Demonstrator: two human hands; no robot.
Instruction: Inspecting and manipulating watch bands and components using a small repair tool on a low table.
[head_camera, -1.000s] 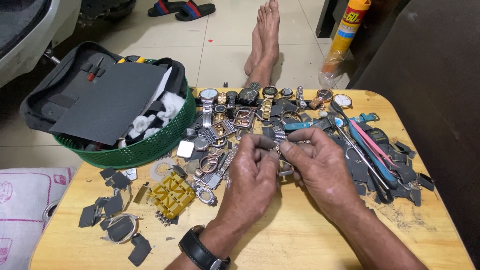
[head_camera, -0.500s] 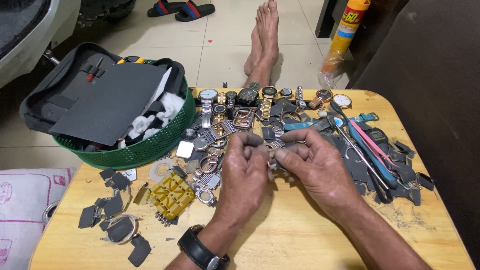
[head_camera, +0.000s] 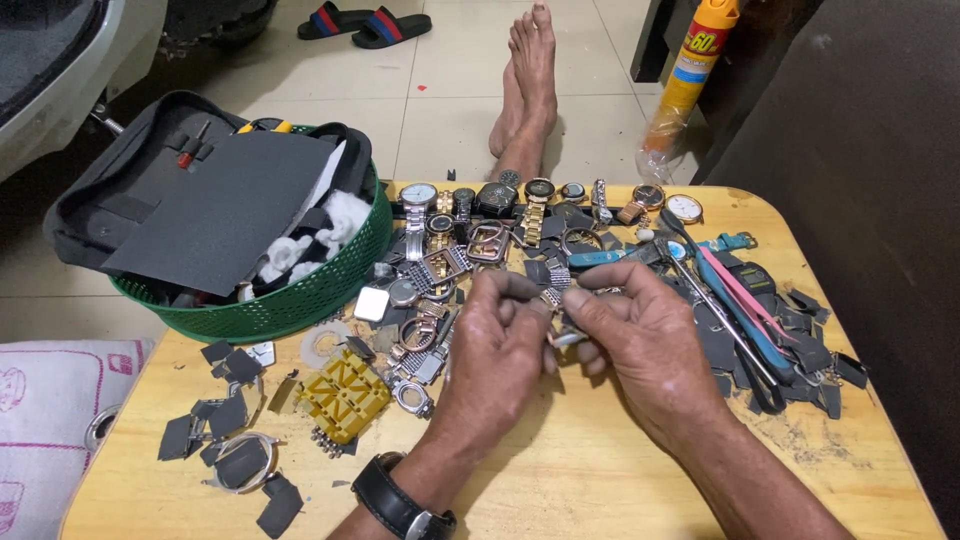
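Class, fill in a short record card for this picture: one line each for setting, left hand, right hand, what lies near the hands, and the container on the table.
Setting: wooden table seen from above, tiled floor beyond
Left hand: left hand, black wristwatch on the wrist, fingertips pinching a small metal watch part
Right hand: right hand, fingertips on the same part
Near the hands: heap of watches, yellow holder block, grey scraps, pink-handled tools
Container: green basket holding a dark case

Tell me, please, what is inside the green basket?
The green basket holds a dark open tool case, a grey sheet and white wadding. Anything beneath them is covered.
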